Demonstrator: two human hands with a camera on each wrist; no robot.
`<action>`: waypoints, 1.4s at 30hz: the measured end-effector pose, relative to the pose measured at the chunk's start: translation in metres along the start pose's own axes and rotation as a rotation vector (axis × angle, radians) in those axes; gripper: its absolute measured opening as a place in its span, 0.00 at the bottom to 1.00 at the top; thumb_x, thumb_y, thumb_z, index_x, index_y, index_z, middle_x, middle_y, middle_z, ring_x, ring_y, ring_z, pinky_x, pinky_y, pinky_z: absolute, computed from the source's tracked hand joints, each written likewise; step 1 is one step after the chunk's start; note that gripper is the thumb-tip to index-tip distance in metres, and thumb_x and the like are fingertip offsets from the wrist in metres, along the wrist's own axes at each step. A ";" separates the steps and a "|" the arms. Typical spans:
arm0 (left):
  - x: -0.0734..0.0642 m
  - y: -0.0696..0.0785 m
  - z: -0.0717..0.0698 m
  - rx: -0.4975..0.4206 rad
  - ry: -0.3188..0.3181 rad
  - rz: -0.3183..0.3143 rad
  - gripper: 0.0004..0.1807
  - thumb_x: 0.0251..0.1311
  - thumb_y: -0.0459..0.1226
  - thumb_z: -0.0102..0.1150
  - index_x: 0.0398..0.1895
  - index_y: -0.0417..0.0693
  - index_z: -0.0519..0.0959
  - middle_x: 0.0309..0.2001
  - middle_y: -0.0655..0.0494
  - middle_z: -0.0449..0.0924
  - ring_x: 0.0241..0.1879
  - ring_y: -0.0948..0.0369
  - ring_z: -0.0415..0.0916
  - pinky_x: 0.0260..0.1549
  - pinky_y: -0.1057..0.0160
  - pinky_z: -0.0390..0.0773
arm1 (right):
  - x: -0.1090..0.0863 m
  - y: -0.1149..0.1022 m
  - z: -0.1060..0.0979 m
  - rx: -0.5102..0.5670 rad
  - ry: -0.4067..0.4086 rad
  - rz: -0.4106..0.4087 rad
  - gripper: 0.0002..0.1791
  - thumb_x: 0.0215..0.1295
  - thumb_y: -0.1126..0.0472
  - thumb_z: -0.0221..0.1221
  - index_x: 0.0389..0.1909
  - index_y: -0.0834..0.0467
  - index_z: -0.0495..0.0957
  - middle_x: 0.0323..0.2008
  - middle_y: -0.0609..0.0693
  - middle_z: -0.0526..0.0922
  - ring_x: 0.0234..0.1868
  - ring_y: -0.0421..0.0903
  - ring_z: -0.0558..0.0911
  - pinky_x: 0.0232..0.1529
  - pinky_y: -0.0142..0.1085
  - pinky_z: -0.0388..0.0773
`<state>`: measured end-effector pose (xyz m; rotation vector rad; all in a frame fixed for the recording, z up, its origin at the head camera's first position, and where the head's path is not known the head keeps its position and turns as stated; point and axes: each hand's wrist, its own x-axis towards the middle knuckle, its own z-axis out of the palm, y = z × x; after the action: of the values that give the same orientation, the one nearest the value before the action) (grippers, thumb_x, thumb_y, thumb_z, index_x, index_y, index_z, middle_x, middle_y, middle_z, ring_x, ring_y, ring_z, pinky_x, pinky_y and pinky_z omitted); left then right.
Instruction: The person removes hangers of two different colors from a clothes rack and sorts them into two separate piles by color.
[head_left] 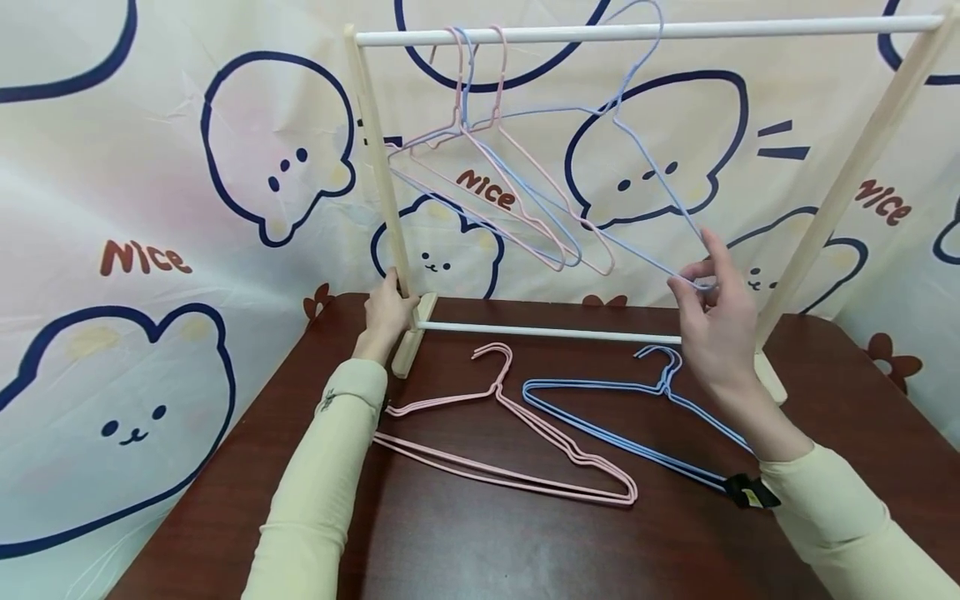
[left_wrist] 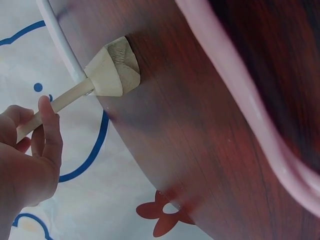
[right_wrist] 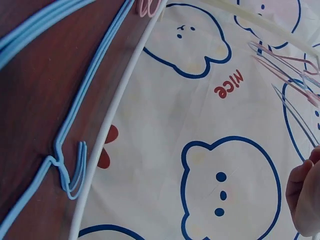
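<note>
Clothes rack [head_left: 787,28] bearing pink and blue hangers [head_left: 462,125]
Right hand [head_left: 716,325] pinches a blue wire hanger [head_left: 657,172] near its corner; left hand [head_left: 387,310] curls round the rack's post [head_left: 381,167].

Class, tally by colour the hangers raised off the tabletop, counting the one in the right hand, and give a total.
Pink hangers: 2, both on the top rail
Blue hangers: 2, one on the rail, one in the right hand
Total: 4

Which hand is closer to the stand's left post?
Left. The left hand holds the left post near its bottom; the right hand is away to the right, pinching a blue hanger.
</note>
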<state>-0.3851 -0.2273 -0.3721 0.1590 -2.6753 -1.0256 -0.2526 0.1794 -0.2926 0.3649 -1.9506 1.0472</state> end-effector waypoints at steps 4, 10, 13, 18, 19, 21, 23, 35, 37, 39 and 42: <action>0.000 0.000 -0.001 0.000 0.004 -0.008 0.22 0.69 0.38 0.56 0.63 0.46 0.66 0.49 0.40 0.80 0.43 0.43 0.82 0.47 0.47 0.81 | -0.005 -0.001 -0.011 0.026 -0.010 0.065 0.33 0.67 0.69 0.60 0.72 0.48 0.67 0.36 0.34 0.74 0.23 0.29 0.73 0.27 0.17 0.69; 0.001 0.001 0.000 0.000 0.002 0.006 0.21 0.70 0.38 0.55 0.63 0.45 0.66 0.50 0.39 0.79 0.43 0.43 0.83 0.42 0.49 0.83 | -0.011 0.000 -0.027 0.010 -0.016 0.142 0.33 0.69 0.67 0.59 0.72 0.46 0.65 0.37 0.33 0.75 0.21 0.31 0.73 0.20 0.20 0.65; 0.002 0.001 0.000 0.003 -0.001 0.009 0.22 0.70 0.39 0.54 0.63 0.45 0.65 0.50 0.39 0.80 0.42 0.43 0.83 0.42 0.49 0.83 | -0.010 0.000 -0.033 0.009 -0.008 0.149 0.33 0.69 0.67 0.58 0.72 0.46 0.65 0.37 0.34 0.75 0.19 0.32 0.71 0.18 0.21 0.64; 0.003 0.000 0.000 0.004 -0.009 0.002 0.25 0.70 0.39 0.53 0.68 0.47 0.63 0.52 0.39 0.79 0.44 0.43 0.83 0.43 0.48 0.83 | -0.004 -0.002 -0.041 0.030 0.026 0.155 0.32 0.69 0.68 0.58 0.72 0.47 0.65 0.37 0.35 0.76 0.18 0.33 0.70 0.17 0.22 0.63; 0.004 0.000 0.000 0.003 -0.013 0.000 0.25 0.70 0.39 0.52 0.69 0.47 0.63 0.53 0.39 0.79 0.44 0.42 0.82 0.43 0.48 0.83 | -0.004 -0.002 -0.043 0.031 0.032 0.161 0.32 0.69 0.68 0.58 0.72 0.47 0.66 0.37 0.35 0.76 0.18 0.33 0.71 0.17 0.21 0.63; 0.004 0.000 0.000 0.004 -0.013 -0.002 0.26 0.70 0.40 0.52 0.70 0.48 0.62 0.53 0.39 0.79 0.46 0.43 0.82 0.43 0.48 0.83 | -0.004 -0.004 -0.047 0.025 0.041 0.170 0.32 0.68 0.68 0.58 0.72 0.47 0.66 0.37 0.35 0.76 0.19 0.32 0.72 0.18 0.21 0.64; 0.004 0.000 0.001 0.005 -0.013 0.000 0.26 0.70 0.39 0.51 0.70 0.48 0.62 0.52 0.39 0.79 0.46 0.42 0.82 0.44 0.48 0.82 | -0.006 -0.005 -0.051 0.017 0.040 0.178 0.33 0.68 0.68 0.58 0.72 0.46 0.66 0.37 0.35 0.76 0.19 0.32 0.72 0.18 0.21 0.64; 0.003 -0.001 0.001 0.007 -0.010 0.005 0.26 0.70 0.40 0.53 0.69 0.48 0.63 0.52 0.39 0.79 0.46 0.42 0.81 0.45 0.46 0.82 | -0.038 -0.005 -0.080 -0.027 -0.058 0.274 0.34 0.67 0.69 0.59 0.72 0.46 0.65 0.35 0.40 0.76 0.16 0.35 0.69 0.13 0.28 0.62; 0.002 -0.002 0.000 0.008 -0.004 0.001 0.25 0.69 0.39 0.54 0.68 0.48 0.64 0.52 0.39 0.79 0.47 0.42 0.81 0.48 0.45 0.81 | -0.044 -0.003 -0.085 -0.034 -0.081 0.311 0.34 0.68 0.67 0.59 0.73 0.46 0.64 0.35 0.40 0.76 0.16 0.35 0.69 0.13 0.29 0.62; 0.002 -0.002 -0.001 0.004 -0.003 -0.003 0.24 0.69 0.39 0.54 0.66 0.47 0.65 0.51 0.40 0.79 0.47 0.42 0.81 0.47 0.45 0.81 | -0.050 -0.001 -0.089 -0.072 -0.107 0.343 0.35 0.68 0.66 0.59 0.74 0.46 0.62 0.36 0.39 0.75 0.17 0.35 0.70 0.14 0.29 0.63; 0.000 -0.002 -0.002 -0.005 -0.007 -0.006 0.21 0.69 0.38 0.54 0.62 0.46 0.66 0.49 0.39 0.79 0.45 0.42 0.81 0.43 0.47 0.82 | -0.059 0.002 -0.096 -0.135 -0.149 0.383 0.35 0.70 0.63 0.59 0.75 0.43 0.60 0.36 0.35 0.75 0.18 0.34 0.71 0.16 0.28 0.65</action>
<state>-0.3844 -0.2305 -0.3723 0.1631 -2.6799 -1.0371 -0.1660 0.2486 -0.3151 -0.0102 -2.2688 1.1436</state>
